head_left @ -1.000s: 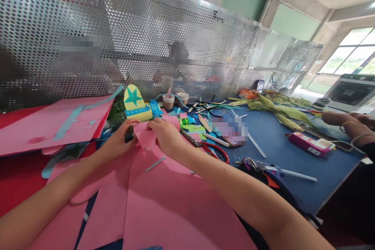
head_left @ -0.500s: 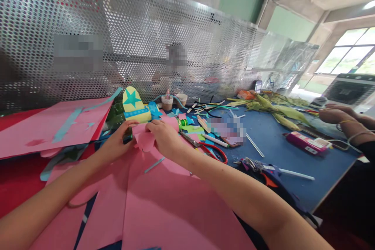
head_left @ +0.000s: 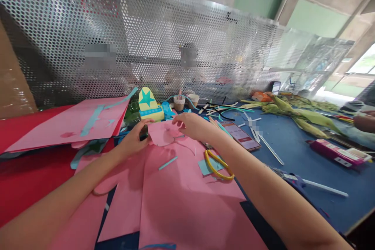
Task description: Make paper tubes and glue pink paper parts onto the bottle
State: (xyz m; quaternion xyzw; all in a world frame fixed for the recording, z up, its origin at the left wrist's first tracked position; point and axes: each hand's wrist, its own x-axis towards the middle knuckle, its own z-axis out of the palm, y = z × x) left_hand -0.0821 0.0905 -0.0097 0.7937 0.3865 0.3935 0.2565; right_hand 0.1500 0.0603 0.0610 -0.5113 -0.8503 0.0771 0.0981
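Your right hand [head_left: 193, 126] has moved right and the paper [head_left: 159, 134] lies flatter, so your left hand [head_left: 135, 134] looks like the main hold: clamped on the bottle [head_left: 143, 133] at the paper's left edge. Right fingers curl by its right side; can't tell if they pinch. Count: one star [head_left: 146, 99], two cups [head_left: 179, 103], two phones [head_left: 241, 136], one yellow loop [head_left: 226, 177].
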